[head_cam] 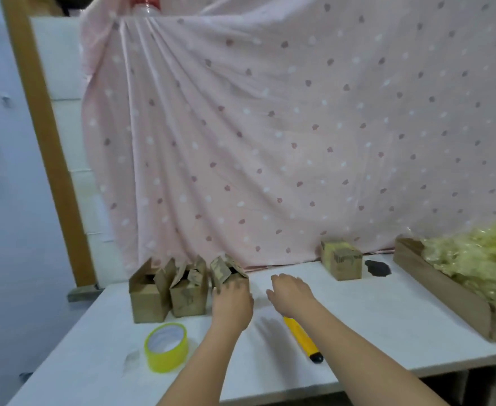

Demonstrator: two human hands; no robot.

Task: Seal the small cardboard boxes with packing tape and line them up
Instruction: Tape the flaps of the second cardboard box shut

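Your left hand rests on the near face of the third open box, fingers spread and loosely bent over its front edge, not yet closed round it; your right hand hovers just beside it, fingers relaxed and holding nothing. Three boxes with flaps up stand in a row at the left of the white counter: the first box, the second box and the one under your hand. A sealed box stands well apart to the right, against the pink cloth. The tape roll, yellow, lies near your left forearm, and a yellow cutter lies partly under your right arm. A tray of yellowish wrap sits at the far right. These boxes look light and thin-walled, likely to slide or crush, so take one by opposite side walls and press the flaps flat before taping. Dark print shows on flaps and sides, too blurred to read.
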